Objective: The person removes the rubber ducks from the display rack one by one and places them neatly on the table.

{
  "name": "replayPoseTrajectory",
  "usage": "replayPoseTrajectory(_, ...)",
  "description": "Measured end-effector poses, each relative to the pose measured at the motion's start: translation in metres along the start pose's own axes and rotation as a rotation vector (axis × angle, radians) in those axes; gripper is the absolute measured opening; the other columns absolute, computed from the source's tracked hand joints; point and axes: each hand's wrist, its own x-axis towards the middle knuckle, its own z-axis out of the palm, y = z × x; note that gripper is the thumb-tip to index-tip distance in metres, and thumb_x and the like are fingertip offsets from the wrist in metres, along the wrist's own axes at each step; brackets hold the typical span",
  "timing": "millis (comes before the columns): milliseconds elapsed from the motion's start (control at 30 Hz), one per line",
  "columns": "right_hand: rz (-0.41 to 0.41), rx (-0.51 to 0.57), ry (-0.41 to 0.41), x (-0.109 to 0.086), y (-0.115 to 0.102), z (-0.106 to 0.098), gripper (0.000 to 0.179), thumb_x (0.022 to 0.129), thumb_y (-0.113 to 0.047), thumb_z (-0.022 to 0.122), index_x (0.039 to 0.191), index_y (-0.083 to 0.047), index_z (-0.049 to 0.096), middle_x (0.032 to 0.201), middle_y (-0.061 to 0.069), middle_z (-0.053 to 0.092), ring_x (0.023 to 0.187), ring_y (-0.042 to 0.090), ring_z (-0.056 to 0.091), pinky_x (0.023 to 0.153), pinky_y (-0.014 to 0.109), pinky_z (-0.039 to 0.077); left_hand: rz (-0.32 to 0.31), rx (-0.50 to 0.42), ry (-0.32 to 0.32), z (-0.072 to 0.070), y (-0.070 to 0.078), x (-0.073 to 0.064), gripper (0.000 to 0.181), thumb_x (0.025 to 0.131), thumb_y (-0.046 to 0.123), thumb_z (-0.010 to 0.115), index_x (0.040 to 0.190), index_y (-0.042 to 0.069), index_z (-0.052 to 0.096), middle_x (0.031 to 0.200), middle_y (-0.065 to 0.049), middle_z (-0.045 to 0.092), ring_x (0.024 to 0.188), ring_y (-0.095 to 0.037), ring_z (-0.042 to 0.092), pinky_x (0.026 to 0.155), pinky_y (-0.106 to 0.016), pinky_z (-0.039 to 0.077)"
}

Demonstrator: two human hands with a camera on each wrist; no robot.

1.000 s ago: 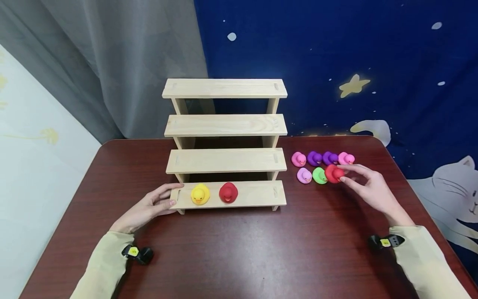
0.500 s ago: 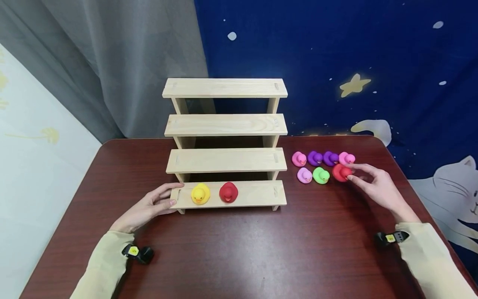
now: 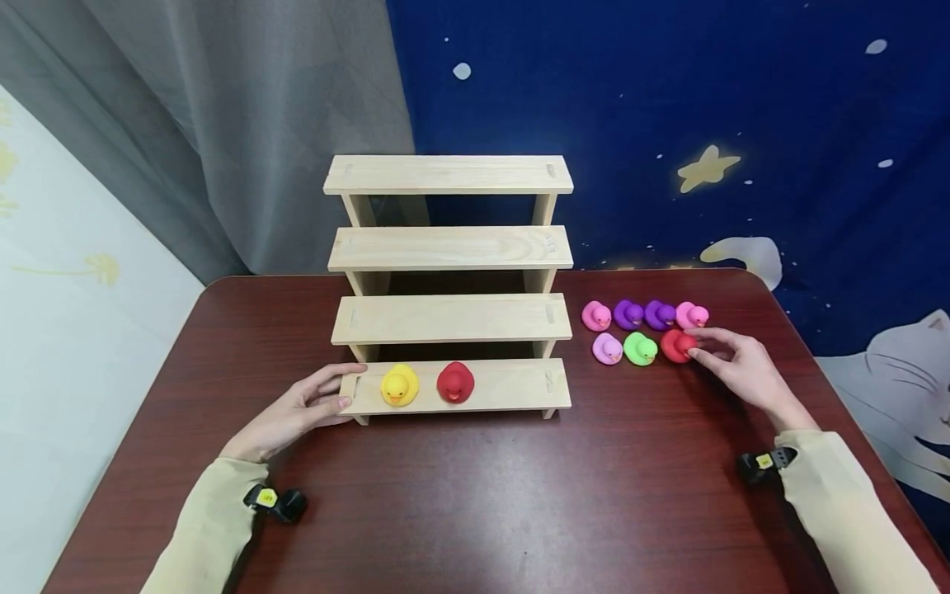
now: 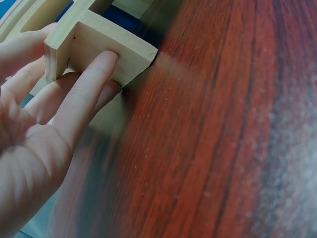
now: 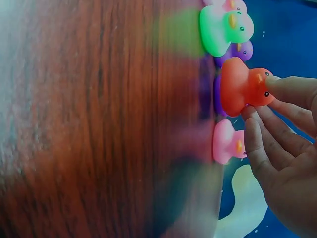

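My left hand (image 3: 300, 408) holds the left end of the lowest step of a wooden tiered shelf (image 3: 453, 318). In the left wrist view, fingertips rest against the side panel (image 4: 101, 44) beneath that step. A yellow rubber duck (image 3: 399, 385) and a dark red rubber duck (image 3: 455, 383) sit on this step, left of its right half. At the right, my right hand (image 3: 745, 367) pinches a bright red rubber duck (image 3: 675, 346) between thumb and fingers, at the right end of the front row of ducks. The right wrist view shows the fingers at its head and side (image 5: 240, 87).
Beside the red duck is a green duck (image 3: 640, 349), then a lilac one (image 3: 607, 349). Behind them stand pink (image 3: 596, 316), purple (image 3: 628, 314), second purple (image 3: 660, 315) and another pink duck (image 3: 692, 315). The brown table (image 3: 475, 495) backs onto curtains (image 3: 297, 124).
My right hand has shifted the red duck rightward, out from overlapping the green duck, then slightly lower into line with the front row. The left hand stays on the shelf.
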Motion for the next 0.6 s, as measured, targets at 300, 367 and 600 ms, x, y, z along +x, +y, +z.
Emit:
replayPoseTrajectory(300, 0.032, -0.012, -0.026, 0.0024, 0.0062, 0.0046, 0.033, 0.091, -0.010, 0.068, 0.119, 0.006, 0.063, 0.110, 0.028, 0.064, 0.074, -0.005, 0.060, 0.067, 0.006, 0.044, 0.001, 0.002, -0.002, -0.0003, -0.0011, 0.0005, 0.051, 0.099, 0.005, 0.054, 0.147, 0.005, 0.034, 0.138, -0.020, 0.043, 0.114, -0.025, 0.057, 0.090, -0.041, 0.049)
replayPoseTrajectory(367, 0.035, -0.007, -0.026, 0.0027, 0.0067, 0.0057, 0.033, 0.091, -0.010, 0.068, 0.119, 0.006, 0.063, 0.111, 0.027, 0.063, 0.074, -0.002, 0.062, 0.067, 0.006, 0.044, 0.002, 0.005, 0.000, -0.0003, -0.0011, 0.0004, 0.051, 0.099, 0.005, 0.054, 0.146, 0.005, 0.035, 0.137, -0.020, 0.043, 0.113, -0.025, 0.058, 0.090, -0.041, 0.049)
replayPoseTrajectory(600, 0.047, 0.016, -0.015, 0.0042, 0.0068, 0.0102, 0.034, 0.091, -0.009, 0.067, 0.121, 0.007, 0.061, 0.114, 0.028, 0.062, 0.073, -0.006, 0.061, 0.066, 0.006, 0.044, 0.001, 0.008, 0.001, 0.0001, -0.0003, 0.0002, 0.051, 0.099, 0.006, 0.055, 0.146, 0.005, 0.035, 0.137, -0.021, 0.043, 0.113, -0.025, 0.058, 0.091, -0.041, 0.049)
